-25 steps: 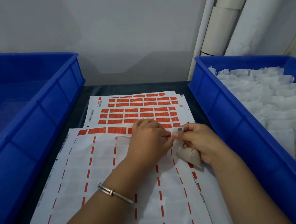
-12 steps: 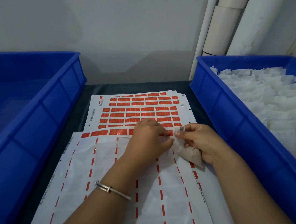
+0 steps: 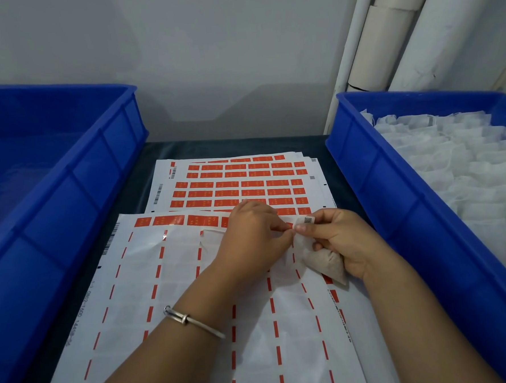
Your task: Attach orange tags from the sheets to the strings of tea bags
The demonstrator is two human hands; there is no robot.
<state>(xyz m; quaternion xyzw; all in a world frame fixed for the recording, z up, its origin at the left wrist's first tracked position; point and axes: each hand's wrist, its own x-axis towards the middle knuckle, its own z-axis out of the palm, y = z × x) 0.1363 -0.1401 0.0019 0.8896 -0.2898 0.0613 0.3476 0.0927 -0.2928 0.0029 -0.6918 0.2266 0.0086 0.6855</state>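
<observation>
My right hand (image 3: 342,242) holds a tea bag (image 3: 324,261) filled with pale grains against its palm, and its thumb and forefinger pinch a small tag (image 3: 306,220) with a printed code on it. My left hand (image 3: 253,235) meets it fingertip to fingertip, pinching the same tag over the top row of a mostly peeled tag sheet (image 3: 175,299). The string is too thin to make out. Behind lie full sheets of orange tags (image 3: 239,186).
A blue crate (image 3: 371,166) on the right is heaped with white tea bags (image 3: 467,172). A second blue crate (image 3: 67,179) stands on the left. White rolls (image 3: 390,32) lean in the far right corner against the wall.
Both hands stay together on the tag, with only slight finger shifts. The camera view has drifted a little.
</observation>
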